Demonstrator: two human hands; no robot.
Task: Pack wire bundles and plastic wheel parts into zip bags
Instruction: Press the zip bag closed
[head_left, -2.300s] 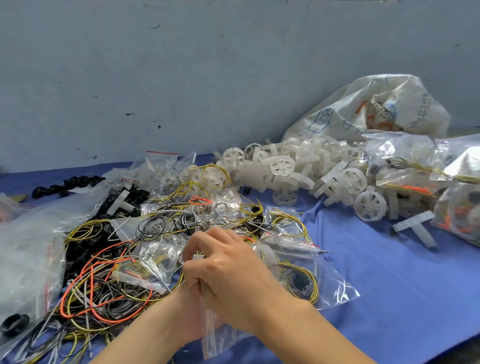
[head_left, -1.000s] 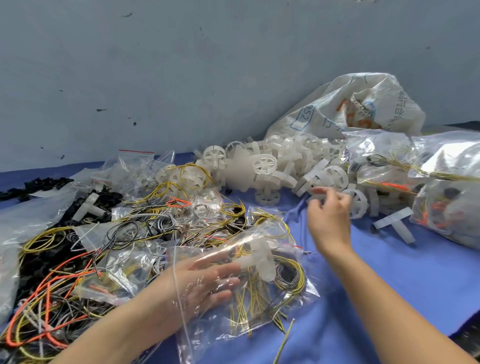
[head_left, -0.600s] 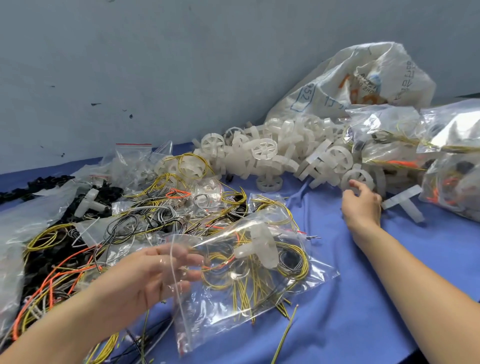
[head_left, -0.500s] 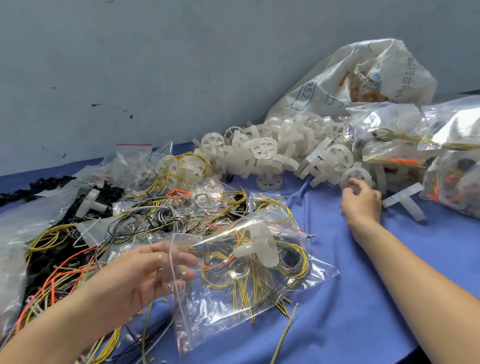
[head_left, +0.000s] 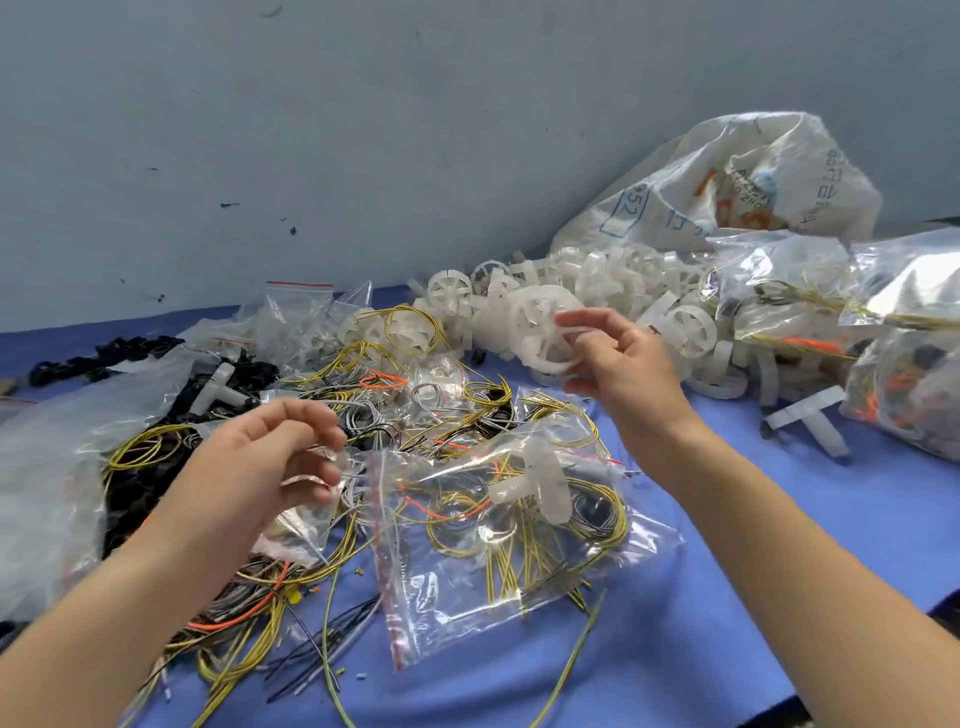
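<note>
A clear zip bag (head_left: 498, 551) with a red-lined mouth lies on the blue cloth in the middle, holding yellow, orange and grey wire coils and a white T-shaped plastic part (head_left: 540, 483). My left hand (head_left: 260, 467) pinches the bag's mouth edge at its left. My right hand (head_left: 618, 369) is raised above the bag and grips a white plastic wheel (head_left: 540, 338). Behind it sits a heap of white wheel parts (head_left: 623, 291).
Loose wire bundles (head_left: 244, 597) and empty zip bags (head_left: 296, 317) spread over the left. Black parts (head_left: 104, 353) lie far left. Filled bags (head_left: 904, 364) and a large printed sack (head_left: 737, 187) stand at the right. A loose T-part (head_left: 810, 421) lies near them. A grey wall rises behind.
My right hand has lifted a white wheel from the heap and brought it left, above the bag. My left hand keeps hold of the bag's mouth.
</note>
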